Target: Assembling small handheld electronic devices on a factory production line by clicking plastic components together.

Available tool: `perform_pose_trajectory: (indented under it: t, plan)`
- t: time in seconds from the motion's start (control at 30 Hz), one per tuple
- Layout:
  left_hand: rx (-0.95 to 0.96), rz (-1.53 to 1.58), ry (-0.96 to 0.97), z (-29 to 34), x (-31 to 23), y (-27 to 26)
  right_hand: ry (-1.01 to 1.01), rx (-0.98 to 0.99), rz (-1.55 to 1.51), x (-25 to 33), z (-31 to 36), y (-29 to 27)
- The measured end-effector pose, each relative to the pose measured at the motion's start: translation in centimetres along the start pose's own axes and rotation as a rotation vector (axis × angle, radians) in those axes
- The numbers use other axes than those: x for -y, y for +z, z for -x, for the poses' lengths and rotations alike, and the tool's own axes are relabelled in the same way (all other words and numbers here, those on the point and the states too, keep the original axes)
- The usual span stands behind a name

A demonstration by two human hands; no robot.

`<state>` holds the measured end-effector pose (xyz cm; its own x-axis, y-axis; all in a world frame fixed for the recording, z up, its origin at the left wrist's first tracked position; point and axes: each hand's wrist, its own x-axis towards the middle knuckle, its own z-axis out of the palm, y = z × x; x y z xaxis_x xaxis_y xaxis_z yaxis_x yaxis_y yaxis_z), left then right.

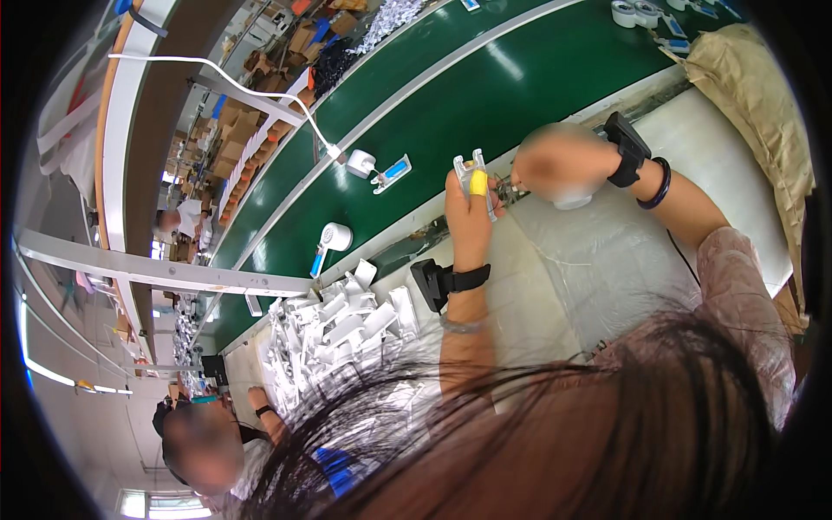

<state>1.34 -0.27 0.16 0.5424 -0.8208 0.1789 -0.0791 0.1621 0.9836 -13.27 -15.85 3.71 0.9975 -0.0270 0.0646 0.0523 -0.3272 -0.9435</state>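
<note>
White forked plastic piece [464,176] held in left hand [466,212], apparently part-worked; right hand [562,163] blurred, cannot tell its grip; white angular plastic parts [347,329] heaped left, seemingly unworked.

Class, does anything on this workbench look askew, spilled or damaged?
Nothing looks clearly damaged. The white plastic parts lie in a jumbled heap left of the left hand, pointing every which way: untidy, though perhaps normal here.
</note>
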Motion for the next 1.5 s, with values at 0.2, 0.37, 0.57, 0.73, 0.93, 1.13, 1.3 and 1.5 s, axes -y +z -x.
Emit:
perform_pose_trajectory:
  t: [0.2,0.37,0.57,0.73,0.93,1.13,1.3,1.5]
  plan:
    - [0.067,0.053,-0.094,0.1,-0.4,0.8,-0.281,-0.467,0.961,-1.0,-0.3,0.6]
    - [-0.051,0.155,-0.203,0.1,0.0,0.6,-0.495,-0.688,0.901,-1.1,-0.8,1.3]
    - [0.027,0.234,-0.285,0.2,-0.1,0.8,-0.688,-0.691,0.819,-1.9,-1.1,2.6]
    - [0.116,0.312,-0.274,0.4,-1.0,0.9,-0.67,-0.71,0.74,-2.2,-1.2,3.0]
    - [0.123,0.252,-0.087,0.8,-1.3,1.5,-0.65,-0.727,0.673,-2.6,-1.3,3.5]
    - [0.118,0.215,-0.019,0.8,-1.5,2.0,-0.677,-0.73,0.722,-2.7,-1.3,3.4]
    - [0.054,0.101,0.021,0.8,-1.2,2.0,-0.733,-0.706,0.755,-2.5,-1.1,3.2]
    - [0.067,0.033,0.048,0.7,-0.8,1.8,-0.744,-0.692,0.748,-2.2,-1.1,2.9]
